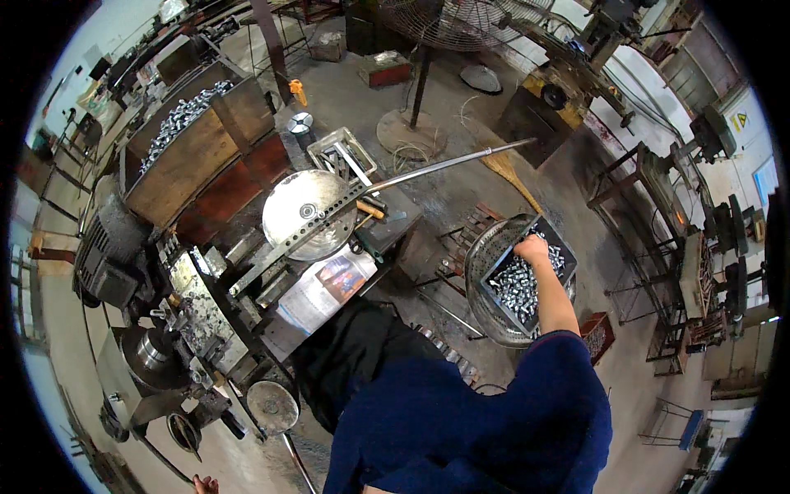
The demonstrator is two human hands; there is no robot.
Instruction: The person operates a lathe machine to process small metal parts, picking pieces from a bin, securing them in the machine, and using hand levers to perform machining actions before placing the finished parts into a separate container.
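Observation:
My right hand (532,247) reaches into a dark square tray (493,271) of small shiny metal parts (520,288). Its fingers look curled at the far side of the heap; what they hold, if anything, is hidden. The tray rests on a large perforated round metal basin (475,262). At the lower left edge only the fingers of my left hand (206,486) show, slightly apart with nothing visible in them. They are below a handwheel (183,434) on a lathe-like machine with a round metal chuck (151,350).
A long metal bar (444,169) extends over the floor from a perforated flat bar (304,233), which crosses a round metal plate (288,202). Printed paper (317,296) lies nearby. A wooden bin (197,152) holds more metal parts. A pedestal fan (421,99) and a broom (512,177) stand farther off.

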